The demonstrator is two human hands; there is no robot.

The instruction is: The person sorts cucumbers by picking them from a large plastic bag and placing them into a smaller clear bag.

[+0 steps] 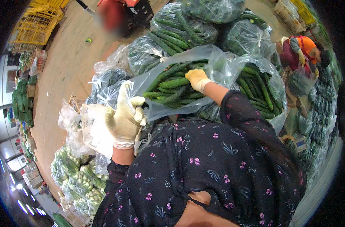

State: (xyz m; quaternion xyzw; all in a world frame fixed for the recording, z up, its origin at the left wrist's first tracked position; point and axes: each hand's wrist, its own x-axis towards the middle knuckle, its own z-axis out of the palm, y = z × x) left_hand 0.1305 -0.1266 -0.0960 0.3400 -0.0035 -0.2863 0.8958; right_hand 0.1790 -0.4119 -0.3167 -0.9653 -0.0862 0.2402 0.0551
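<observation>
My right hand (198, 80), in a pale glove with yellowed fingers, is closed around the end of a long green cucumber (174, 83). Its fingertips are hidden from view. Around it, several more cucumbers (172, 96) fill an open clear plastic bag (172, 111). On the left, my white-gloved left hand (125, 116) is at the bag's rim, index finger raised and thumb apart. The film stretches up to its bent fingers. To the right of my right forearm stands a second open plastic bag (283, 99) with cucumbers inside.
Tied bags of cucumbers (147, 54) are piled ahead. A white plastic crate (89, 127) and bagged leafy vegetables (79, 181) lie at left. A co-worker in an orange vest (307, 46) bends over a bag at right. Yellow crates (39, 22) stand far left.
</observation>
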